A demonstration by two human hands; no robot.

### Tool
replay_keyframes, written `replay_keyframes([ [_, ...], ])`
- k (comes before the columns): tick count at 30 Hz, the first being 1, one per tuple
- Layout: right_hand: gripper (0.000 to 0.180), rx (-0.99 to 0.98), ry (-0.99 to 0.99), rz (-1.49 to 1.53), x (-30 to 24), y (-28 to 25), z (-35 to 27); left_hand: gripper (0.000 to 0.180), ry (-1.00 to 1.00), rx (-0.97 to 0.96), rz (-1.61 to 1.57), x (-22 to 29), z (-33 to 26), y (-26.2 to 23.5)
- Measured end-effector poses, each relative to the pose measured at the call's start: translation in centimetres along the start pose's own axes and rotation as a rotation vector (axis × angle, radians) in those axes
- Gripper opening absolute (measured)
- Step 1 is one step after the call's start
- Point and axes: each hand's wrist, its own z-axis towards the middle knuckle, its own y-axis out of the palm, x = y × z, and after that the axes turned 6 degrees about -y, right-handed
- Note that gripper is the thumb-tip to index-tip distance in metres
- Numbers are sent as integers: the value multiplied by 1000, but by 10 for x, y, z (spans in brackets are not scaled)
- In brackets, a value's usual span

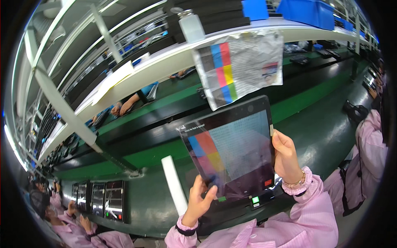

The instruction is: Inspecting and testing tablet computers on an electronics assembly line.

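A large black tablet (235,153) is held up in front of me, tilted, with its lit screen facing me. On the screen shows a picture of coloured squares and a grey text area, with a small green and a small red button low down. My left hand (199,199) grips the tablet's lower left edge, its thumb over the screen. Around the right edge my right hand (286,155) is closed, thumb at the front. Just beyond the tablet hangs a printed sheet (248,62) with coloured squares, in a clear sleeve. Under the tablet is a small device (255,201) with a bright green display.
A white strip (174,184) lies on the green bench (151,198) to the left. Several black tablets (108,200) lie further left, near a co-worker (68,223) in pink. Above are a shelf (161,62), a bottle (191,27) and blue bins (306,14). Another person (368,140) is at right.
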Motion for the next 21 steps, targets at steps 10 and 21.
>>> replay_keyframes([
  [10,37,-14,158,-16,53,14,-22,36,53,189,-145,13,4,-14],
  [21,31,59,363,7,116,4,-22,40,-52,268,9,-46,-10,-59],
])
